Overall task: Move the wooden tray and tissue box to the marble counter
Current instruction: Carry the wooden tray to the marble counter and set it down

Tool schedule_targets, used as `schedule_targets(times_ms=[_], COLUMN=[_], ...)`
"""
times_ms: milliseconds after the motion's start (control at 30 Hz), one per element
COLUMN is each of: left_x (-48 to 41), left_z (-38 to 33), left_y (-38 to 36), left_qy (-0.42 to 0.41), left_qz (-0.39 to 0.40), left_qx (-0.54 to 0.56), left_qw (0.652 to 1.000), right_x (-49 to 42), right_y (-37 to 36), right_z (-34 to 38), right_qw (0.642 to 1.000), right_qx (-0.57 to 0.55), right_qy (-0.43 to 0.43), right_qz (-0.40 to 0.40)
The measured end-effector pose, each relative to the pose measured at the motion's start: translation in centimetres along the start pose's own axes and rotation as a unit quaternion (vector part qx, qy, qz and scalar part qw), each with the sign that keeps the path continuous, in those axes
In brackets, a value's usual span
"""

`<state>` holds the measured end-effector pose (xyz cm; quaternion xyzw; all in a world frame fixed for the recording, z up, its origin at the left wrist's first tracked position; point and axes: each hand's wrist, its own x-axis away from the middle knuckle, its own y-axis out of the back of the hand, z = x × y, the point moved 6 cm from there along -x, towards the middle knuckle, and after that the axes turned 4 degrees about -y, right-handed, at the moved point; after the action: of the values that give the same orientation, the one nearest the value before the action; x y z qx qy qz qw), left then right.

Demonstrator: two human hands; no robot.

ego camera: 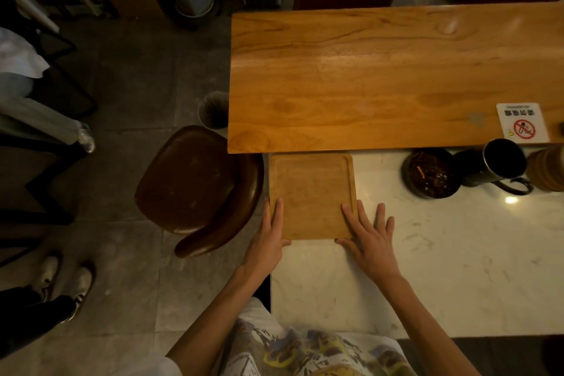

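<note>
The square wooden tray (pixel 311 192) lies flat on the white marble counter (pixel 457 253), at its far left corner against the edge of the wooden table (pixel 381 76). My left hand (pixel 270 233) rests on the tray's near left corner, fingers flat along its edge and thumb at the front rim. My right hand (pixel 369 238) lies spread on the near right corner, partly on the tray and partly on the marble. Neither hand is curled around the tray. No tissue box is in view.
A dark bowl-like ashtray (pixel 432 174), a black mug (pixel 500 166) and a wooden stack (pixel 547 168) stand on the counter's far right. A no-smoking sign (pixel 522 127) lies on the table. A brown leather chair (pixel 198 186) sits just left of the counter. People's legs show at far left.
</note>
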<state>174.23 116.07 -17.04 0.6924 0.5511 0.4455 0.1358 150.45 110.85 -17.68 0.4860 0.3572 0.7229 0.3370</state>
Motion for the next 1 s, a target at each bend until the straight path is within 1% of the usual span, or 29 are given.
schedule_targets(times_ms=[100, 233, 833, 900, 1000], left_x=[-0.15, -0.08, 0.01, 0.12, 0.73], left_z=[0.11, 0.33, 0.15, 0.08, -0.24], left_y=[0.07, 0.06, -0.08, -0.01, 0.12], left_qy=[0.009, 0.013, 0.004, 0.009, 0.022], left_qz=[0.005, 0.011, 0.006, 0.0, -0.03], left_qx=[-0.004, 0.025, 0.017, 0.021, 0.024], left_qw=[1.0, 1.0, 1.0, 1.0, 0.999], right_x=[-0.03, -0.02, 0.11, 0.21, 0.33], right_y=[-0.03, 0.24, 0.37, 0.57, 0.75], right_z=[0.03, 0.18, 0.24, 0.24, 0.24], right_qw=[1.0, 1.0, 1.0, 1.0, 1.0], right_qx=[0.009, 0.023, 0.03, 0.026, 0.019], right_qy=[0.0, -0.004, 0.003, 0.002, -0.004], right_qz=[0.002, 0.002, 0.001, -0.003, -0.007])
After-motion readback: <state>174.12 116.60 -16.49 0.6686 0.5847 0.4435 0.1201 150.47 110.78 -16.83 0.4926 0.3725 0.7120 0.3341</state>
